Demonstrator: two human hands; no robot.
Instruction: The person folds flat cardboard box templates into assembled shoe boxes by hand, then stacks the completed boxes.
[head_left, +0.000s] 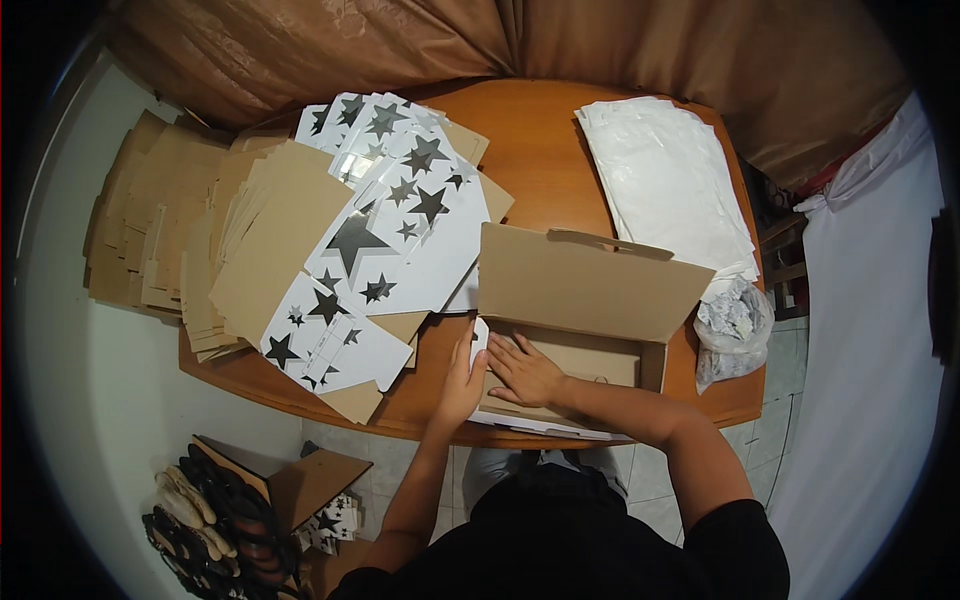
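An open cardboard box (590,280) with its brown lid raised stands at the near edge of the round wooden table (540,150). My right hand (525,372) lies flat inside the box, pressing on its brown floor near the left wall. My left hand (462,378) is upright against the outside of the box's left wall, fingers together along the white edge. Neither hand grips a loose thing.
Flat unfolded boxes, white with black stars (395,225), are heaped left of the box, beside brown cardboard flats (165,215). A stack of white sheets (665,180) lies at the back right. A clear bag of crumpled paper (732,330) sits right. Shoes (215,525) lie on the floor.
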